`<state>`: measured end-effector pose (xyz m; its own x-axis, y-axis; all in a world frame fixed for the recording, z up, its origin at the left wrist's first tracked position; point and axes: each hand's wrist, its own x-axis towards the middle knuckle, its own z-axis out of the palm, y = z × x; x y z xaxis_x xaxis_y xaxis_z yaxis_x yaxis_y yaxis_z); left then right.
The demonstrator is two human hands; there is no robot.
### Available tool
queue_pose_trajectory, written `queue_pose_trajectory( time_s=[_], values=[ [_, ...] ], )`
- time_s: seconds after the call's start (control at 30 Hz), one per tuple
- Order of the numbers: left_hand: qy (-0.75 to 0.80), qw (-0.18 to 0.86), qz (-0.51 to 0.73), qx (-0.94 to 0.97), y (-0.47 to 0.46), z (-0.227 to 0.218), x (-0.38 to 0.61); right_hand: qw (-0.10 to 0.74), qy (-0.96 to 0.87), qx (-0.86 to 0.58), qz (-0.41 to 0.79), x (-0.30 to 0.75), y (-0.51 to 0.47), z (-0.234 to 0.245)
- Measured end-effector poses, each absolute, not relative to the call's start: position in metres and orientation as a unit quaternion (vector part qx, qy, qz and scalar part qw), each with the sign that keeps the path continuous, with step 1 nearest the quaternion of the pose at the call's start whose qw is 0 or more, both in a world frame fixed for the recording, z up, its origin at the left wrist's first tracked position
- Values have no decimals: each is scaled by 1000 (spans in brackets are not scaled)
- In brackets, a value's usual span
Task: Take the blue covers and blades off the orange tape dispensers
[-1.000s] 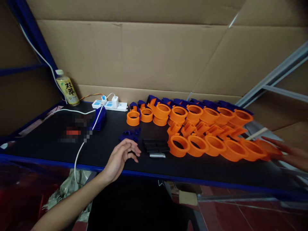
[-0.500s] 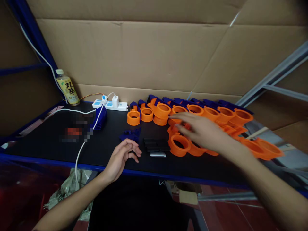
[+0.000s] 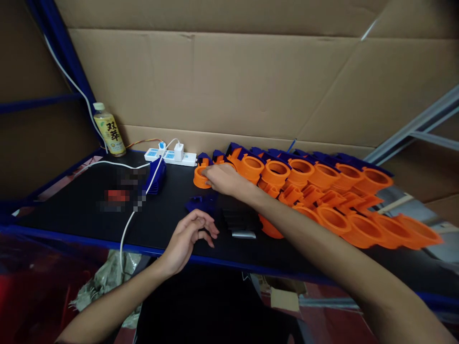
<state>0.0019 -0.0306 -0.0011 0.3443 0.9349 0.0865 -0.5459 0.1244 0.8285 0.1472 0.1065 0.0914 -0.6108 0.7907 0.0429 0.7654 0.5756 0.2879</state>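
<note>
- Head view, right hand: the right hand (image 3: 224,179) reaches across to the far side of the black tabletop (image 3: 82,205), its fingertips at the rim of the leftmost short orange plastic ring (image 3: 201,183), which stands near the back of the table with a dark blue plastic part behind it. The fingers are bent and close together; whether they grip the ring cannot be told.
- Head view, left hand: the left hand (image 3: 191,234) hovers or rests near the front edge, palm turned inward, fingers loosely curled and a little apart. Just beyond its fingers lies a dark blue angular plastic piece (image 3: 201,204).
- Head view, middle: to the right of the left hand lies a group of black, strip-like pieces (image 3: 240,220), with a flat silver-grey piece (image 3: 244,235) along their near side.
- Head view, right: orange ring-shaped plastic holders with dark blue plates (image 3: 276,180) form a back row; bare orange ring-shaped holders (image 3: 362,242) form a front row, partly hidden by the right forearm.
- Head view, left: a stack of dark blue plates (image 3: 156,177) stands before a white power strip (image 3: 190,159); a yellow-labelled bottle (image 3: 112,134) stands in the corner.
</note>
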Motion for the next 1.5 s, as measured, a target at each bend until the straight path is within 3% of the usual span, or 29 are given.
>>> queue_pose_trajectory(
  time_s=[0.3,0.57,0.67,0.77,1.0,1.23,1.33,1.5],
  values=[
    [207,636,693,268,-27,6,-8,-61,916,350,185,170,16,141],
    [217,720,610,250,-41,28,-15,-64,971,214,86,175,-88,113],
    [250,737,580,242,-48,26,-10,-134,955,261,45,175,-91,107],
    [264,733,576,248,-52,21,-6,-209,887,401,99,171,-81,99],
    [286,711,585,266,-60,17,-1,-111,870,408,254,146,-74,69],
    [295,716,571,273,-55,16,-6,-73,893,354,267,142,-69,75],
    [288,744,544,259,-54,14,-8,-91,905,345,230,151,-59,78],
    [240,719,596,266,-56,25,-17,-144,868,474,24,173,-24,90]
  ],
)
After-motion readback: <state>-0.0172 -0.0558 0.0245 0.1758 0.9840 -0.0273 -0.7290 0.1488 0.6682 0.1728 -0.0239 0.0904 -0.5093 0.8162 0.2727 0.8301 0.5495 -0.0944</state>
